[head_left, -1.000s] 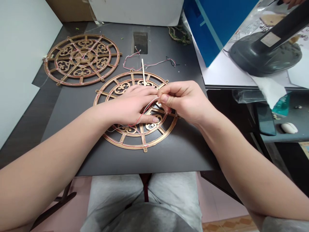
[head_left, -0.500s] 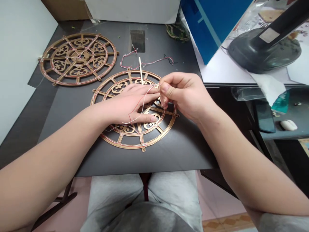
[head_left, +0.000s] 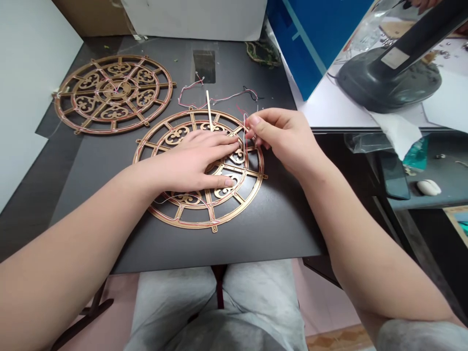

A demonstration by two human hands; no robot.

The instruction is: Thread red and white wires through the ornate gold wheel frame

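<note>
My left hand (head_left: pixel 192 161) lies flat on a laser-cut gold-brown openwork wheel (head_left: pixel 190 223), pressing it to the table. My right hand (head_left: pixel 283 136) hovers above the wheel's right rim, pinching a thin red-and-white wire (head_left: pixel 244 137) between thumb and fingers. The wire runs down to the wheel. A thin wooden stick (head_left: pixel 209 111) rests at the wheel's far side, its lower end near my left fingers. Loose thin wires (head_left: pixel 219 97) lie beyond the wheel. A second wheel (head_left: pixel 113 130), strung with fine wires, lies to the left.
Both wheels lie on a dark table (head_left: pixel 285 229) with a square hole (head_left: pixel 204 66) near the back. A blue panel (head_left: pixel 314 39) and a grey lamp base (head_left: pixel 387 80) stand at the upper right, where another person's hand (head_left: pixel 424 4) shows.
My right hand has moved up and to the right, off the wheel, drawing the wire upward. The wire no longer crosses my left fingers. My left hand stays flat on the wheel.
</note>
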